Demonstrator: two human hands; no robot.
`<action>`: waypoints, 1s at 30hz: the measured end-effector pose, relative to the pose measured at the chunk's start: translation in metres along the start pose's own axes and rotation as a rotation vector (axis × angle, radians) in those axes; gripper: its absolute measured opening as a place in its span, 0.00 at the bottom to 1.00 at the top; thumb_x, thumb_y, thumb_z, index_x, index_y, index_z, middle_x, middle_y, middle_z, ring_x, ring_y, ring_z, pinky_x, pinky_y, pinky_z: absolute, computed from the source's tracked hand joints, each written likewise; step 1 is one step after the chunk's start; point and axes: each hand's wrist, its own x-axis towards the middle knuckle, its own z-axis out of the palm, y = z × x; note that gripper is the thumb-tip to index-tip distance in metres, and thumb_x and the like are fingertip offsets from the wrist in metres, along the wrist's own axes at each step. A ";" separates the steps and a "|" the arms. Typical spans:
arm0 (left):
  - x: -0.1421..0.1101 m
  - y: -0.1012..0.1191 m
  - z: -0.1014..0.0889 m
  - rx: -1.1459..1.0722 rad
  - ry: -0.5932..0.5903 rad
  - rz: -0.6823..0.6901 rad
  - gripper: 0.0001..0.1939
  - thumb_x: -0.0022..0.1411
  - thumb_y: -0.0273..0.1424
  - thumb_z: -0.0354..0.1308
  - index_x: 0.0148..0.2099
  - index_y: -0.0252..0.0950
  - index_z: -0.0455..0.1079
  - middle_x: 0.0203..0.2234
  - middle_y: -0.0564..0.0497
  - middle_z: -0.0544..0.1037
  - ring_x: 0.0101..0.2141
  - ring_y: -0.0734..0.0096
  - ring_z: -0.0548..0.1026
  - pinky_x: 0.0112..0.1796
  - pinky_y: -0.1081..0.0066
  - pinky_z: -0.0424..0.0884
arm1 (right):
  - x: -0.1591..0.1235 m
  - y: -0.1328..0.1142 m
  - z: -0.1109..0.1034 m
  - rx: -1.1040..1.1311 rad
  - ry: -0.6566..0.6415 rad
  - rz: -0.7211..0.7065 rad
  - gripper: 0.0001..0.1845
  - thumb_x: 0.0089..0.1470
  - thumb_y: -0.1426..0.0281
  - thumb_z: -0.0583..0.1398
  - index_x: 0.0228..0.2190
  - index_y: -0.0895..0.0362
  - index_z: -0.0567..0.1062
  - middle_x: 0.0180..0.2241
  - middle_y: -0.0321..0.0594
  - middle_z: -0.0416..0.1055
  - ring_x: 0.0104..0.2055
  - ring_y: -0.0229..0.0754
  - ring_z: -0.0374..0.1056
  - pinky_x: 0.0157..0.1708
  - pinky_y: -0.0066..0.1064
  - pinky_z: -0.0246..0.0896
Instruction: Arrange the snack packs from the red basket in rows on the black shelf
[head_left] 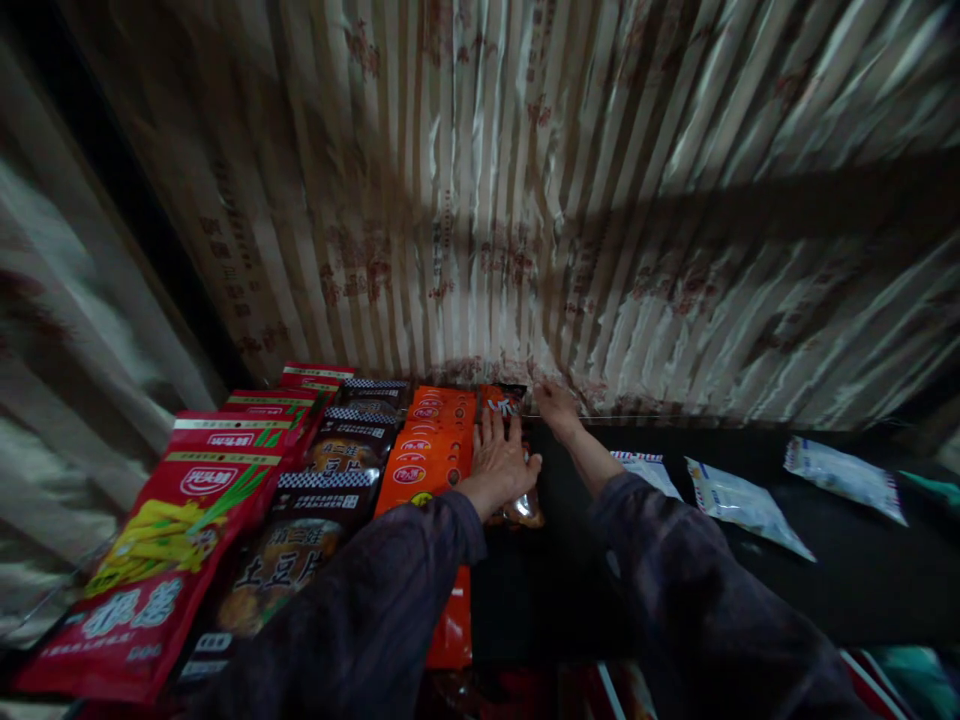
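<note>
My left hand (501, 462) lies palm down with its fingers stretched apart on a snack bag (525, 508), dark and orange with a shiny lower end. Just left of it is a column of overlapping orange packets (420, 450), partly hidden under my left sleeve. Farther back on the right, my right hand (559, 412) reaches to the foot of the corrugated wall, its fingers extended and somewhat dim. I see nothing held in it. The bag's back end shows between the two hands.
Black potato-chip bags (296, 545) and red snack bags (172, 540) overlap in columns at left on the black shelf (525, 610). Several white packets (750, 505) lie at right. A wrinkled, corrugated wall covering (487, 200) rises behind. More packages (607, 690) show below the front edge.
</note>
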 end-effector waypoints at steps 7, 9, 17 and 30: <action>-0.052 0.011 -0.004 -0.055 -0.145 -0.049 0.43 0.62 0.35 0.51 0.72 0.24 0.38 0.71 0.31 0.37 0.69 0.43 0.35 0.66 0.50 0.45 | -0.062 0.016 0.007 0.258 -0.047 0.067 0.19 0.59 0.61 0.56 0.45 0.57 0.78 0.43 0.47 0.79 0.48 0.48 0.73 0.51 0.37 0.65; -0.058 0.011 0.002 -0.064 -0.186 -0.053 0.44 0.61 0.34 0.52 0.72 0.24 0.37 0.71 0.31 0.36 0.69 0.42 0.35 0.65 0.50 0.46 | -0.073 0.021 0.010 0.286 -0.077 0.085 0.20 0.58 0.61 0.57 0.47 0.56 0.77 0.45 0.45 0.79 0.50 0.46 0.73 0.52 0.36 0.65; -0.061 0.012 0.016 -0.030 -0.154 -0.028 0.41 0.61 0.31 0.52 0.71 0.22 0.43 0.71 0.31 0.38 0.69 0.41 0.34 0.66 0.50 0.46 | -0.084 0.033 0.023 0.323 -0.104 0.044 0.23 0.58 0.64 0.59 0.54 0.58 0.73 0.49 0.48 0.77 0.50 0.44 0.74 0.52 0.36 0.67; -0.067 0.004 0.017 0.044 -0.116 0.053 0.38 0.58 0.24 0.49 0.70 0.22 0.46 0.70 0.29 0.42 0.69 0.39 0.38 0.64 0.48 0.51 | -0.075 0.042 0.034 0.388 -0.038 0.109 0.26 0.55 0.60 0.60 0.53 0.57 0.73 0.45 0.46 0.79 0.46 0.44 0.76 0.49 0.35 0.69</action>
